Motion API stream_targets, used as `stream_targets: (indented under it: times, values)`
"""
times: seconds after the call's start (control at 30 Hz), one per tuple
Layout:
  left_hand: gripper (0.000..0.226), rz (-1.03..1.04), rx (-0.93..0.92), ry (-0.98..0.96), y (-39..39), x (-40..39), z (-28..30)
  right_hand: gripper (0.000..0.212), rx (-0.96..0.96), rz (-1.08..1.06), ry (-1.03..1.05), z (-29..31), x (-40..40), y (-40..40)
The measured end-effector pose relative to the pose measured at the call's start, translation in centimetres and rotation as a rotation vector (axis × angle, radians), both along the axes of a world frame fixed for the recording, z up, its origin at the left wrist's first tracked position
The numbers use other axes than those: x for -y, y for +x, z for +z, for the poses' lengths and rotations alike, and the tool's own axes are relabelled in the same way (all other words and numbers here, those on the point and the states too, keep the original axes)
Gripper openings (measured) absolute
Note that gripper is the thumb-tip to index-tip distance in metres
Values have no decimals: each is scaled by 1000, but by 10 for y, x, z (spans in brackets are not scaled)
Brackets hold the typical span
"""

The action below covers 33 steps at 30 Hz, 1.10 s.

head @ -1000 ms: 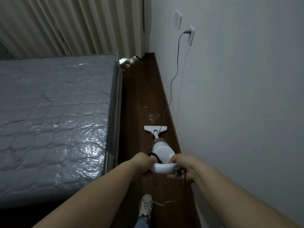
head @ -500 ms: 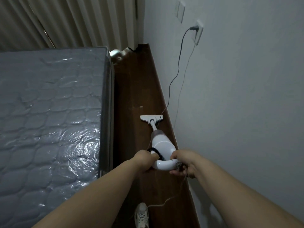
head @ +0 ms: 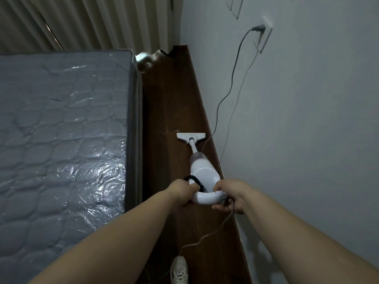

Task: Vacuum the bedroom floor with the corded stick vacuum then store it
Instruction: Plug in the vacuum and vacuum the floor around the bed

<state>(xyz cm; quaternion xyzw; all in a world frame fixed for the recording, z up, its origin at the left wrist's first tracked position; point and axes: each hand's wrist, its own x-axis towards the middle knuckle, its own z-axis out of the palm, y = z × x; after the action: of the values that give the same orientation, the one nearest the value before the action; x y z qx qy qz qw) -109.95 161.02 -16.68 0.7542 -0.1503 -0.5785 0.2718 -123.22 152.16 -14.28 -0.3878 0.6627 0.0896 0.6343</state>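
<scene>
A white corded stick vacuum stands on the dark wooden floor in the narrow strip between bed and wall. Its flat floor head lies ahead of me, close to the wall. My left hand grips the left side of the curved white handle, and my right hand grips its right end where the cord leaves. The grey cord runs up the wall to a plug in the socket. A thinner length of cord trails down from my right hand to the floor.
A mattress wrapped in shiny plastic fills the left side. The white wall bounds the right side. Pleated curtains hang at the far end, above some pale clutter in the corner. My white shoe shows at the bottom.
The vacuum head has slid forward along the floor towards the curtains, and I have stepped forward with it. Both hands keep their grip on the handle.
</scene>
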Motion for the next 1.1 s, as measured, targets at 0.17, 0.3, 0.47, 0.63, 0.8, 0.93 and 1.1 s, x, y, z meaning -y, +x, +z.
stream_targets:
  times: [0.17, 0.3, 0.47, 0.63, 0.8, 0.93, 1.1]
  values:
    - [32, 4, -15, 26, -8, -10, 0, 33, -13, 29, -2, 2, -9, -9]
    - [32, 3, -29, 32, -29, -25, 3, 33, -27, 66, 1, 9, -24, -29]
    - [34, 30, -41, 41, -70, -58, 10, 32, -35, 114, 13, 18, -51, -67]
    - [36, 35, -47, 52, -122, -95, 13, 28, -36, 172, 30, 22, -83, -117]
    - [37, 48, -44, 54, -161, -123, 18, 31, -28, 231, 34, 22, -106, -155]
    - [35, 52, -38, 60, -176, -134, 22, 28, -21, 273, 44, 27, -115, -169]
    - [35, 76, -37, 47, -172, -131, 24, 31, -2, 284, 37, 27, -110, -164]
